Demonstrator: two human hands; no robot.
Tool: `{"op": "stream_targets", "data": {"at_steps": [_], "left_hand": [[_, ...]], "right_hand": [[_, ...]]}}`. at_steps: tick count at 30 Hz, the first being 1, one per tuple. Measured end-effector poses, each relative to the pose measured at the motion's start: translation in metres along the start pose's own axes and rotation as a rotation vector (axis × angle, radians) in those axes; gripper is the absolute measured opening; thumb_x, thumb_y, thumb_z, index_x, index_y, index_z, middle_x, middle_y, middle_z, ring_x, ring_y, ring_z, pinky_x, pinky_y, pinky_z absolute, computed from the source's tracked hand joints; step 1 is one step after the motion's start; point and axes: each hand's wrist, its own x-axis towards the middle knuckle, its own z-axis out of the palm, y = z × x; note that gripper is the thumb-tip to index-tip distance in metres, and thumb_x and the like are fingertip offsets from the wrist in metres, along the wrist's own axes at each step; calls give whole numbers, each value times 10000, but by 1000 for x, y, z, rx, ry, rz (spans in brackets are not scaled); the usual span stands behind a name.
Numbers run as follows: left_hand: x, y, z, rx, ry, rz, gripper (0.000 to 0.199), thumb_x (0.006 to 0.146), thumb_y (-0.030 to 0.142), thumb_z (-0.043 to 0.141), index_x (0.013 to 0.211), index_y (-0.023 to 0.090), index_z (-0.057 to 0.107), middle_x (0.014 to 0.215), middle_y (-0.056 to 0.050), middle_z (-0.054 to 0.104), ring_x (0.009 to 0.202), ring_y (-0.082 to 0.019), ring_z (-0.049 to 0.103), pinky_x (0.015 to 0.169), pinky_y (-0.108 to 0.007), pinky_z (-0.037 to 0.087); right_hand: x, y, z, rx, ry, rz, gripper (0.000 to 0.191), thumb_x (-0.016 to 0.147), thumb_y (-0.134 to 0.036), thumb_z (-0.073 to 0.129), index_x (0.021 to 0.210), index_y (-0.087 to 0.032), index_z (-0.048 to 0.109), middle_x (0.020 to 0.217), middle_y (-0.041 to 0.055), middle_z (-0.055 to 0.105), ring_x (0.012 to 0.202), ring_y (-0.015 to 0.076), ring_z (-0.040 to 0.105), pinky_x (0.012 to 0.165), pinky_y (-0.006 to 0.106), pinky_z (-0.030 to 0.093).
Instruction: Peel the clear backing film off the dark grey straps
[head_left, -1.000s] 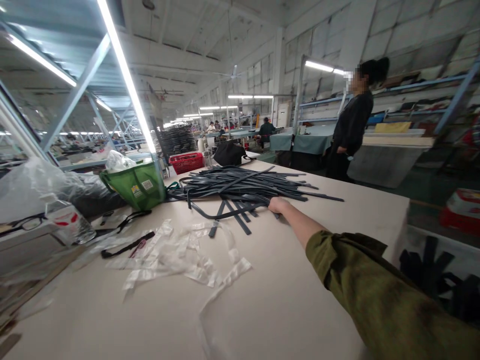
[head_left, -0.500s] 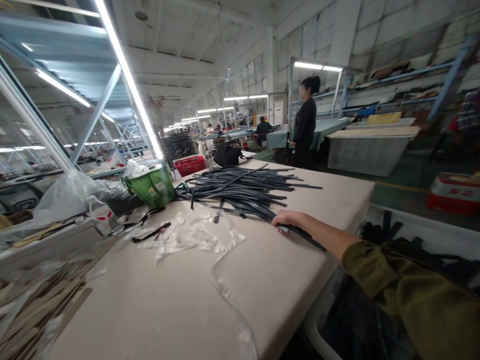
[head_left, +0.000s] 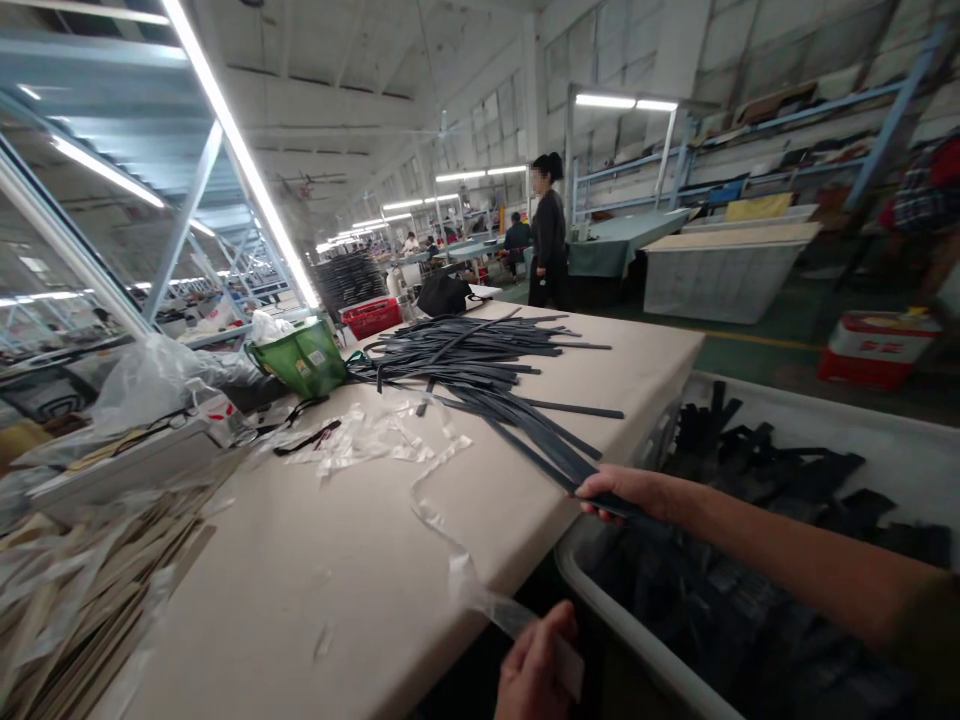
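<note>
My right hand is closed round a bundle of dark grey strips, past the table's right edge and above a white bin. The strips' far ends still lie on the pile of similar strips on the table. At the bottom of the view, my left hand is closed on a clear plastic strip. That strip trails back across the tabletop to a crumpled heap of clear plastic strips.
The white bin holds many dark strips. On the beige table stand a green bag and a red basket. Brown strips lie at lower left. A person stands beyond the table.
My right hand has drawn the dark strips rightward and toward me, off the table's edge. My left hand has come into view holding the plastic strip. The person beyond has shifted left in view.
</note>
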Motion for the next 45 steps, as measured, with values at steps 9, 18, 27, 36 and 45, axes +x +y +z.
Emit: {"op": "stream_targets", "data": {"at_steps": [9,18,27,36,45], "left_hand": [[36,-1,59,-406,-219,27,385,749,431,779,1045,186,749,1223,-107,687,1156,-258,614,1011,-392,467],[38,-14,63,-474,-153,-51,304,712,358,833,934,166,757,1125,-106,739,966,-252,701,897,-387,539],[39,-10,62,-642,-60,-112,122,889,210,650,827,174,749,865,-65,772,729,-170,727,849,-379,574],[40,-15,63,-637,-58,-91,101,879,206,663,866,157,751,890,-91,780,732,-180,734,733,-312,590],[38,-14,61,-653,-31,-122,119,895,195,644,854,152,747,847,-82,781,693,-167,732,698,-284,591]], "right_hand": [[-69,50,38,-13,-84,-70,286,598,-213,568,879,-164,598,546,-11,648,408,132,560,370,185,391],[-71,74,71,-211,-198,-308,190,631,-190,582,820,-169,602,654,-36,584,587,141,567,524,210,430],[-70,38,-19,-503,504,-483,402,940,-499,483,1118,-178,648,1056,86,721,962,254,665,839,310,483],[-3,47,-39,-784,644,-206,420,793,-615,685,846,-199,656,872,90,738,851,290,670,693,314,446],[-19,36,-60,-489,791,-373,324,903,-458,570,1044,-170,611,1205,177,638,1255,361,485,976,380,409]]}}
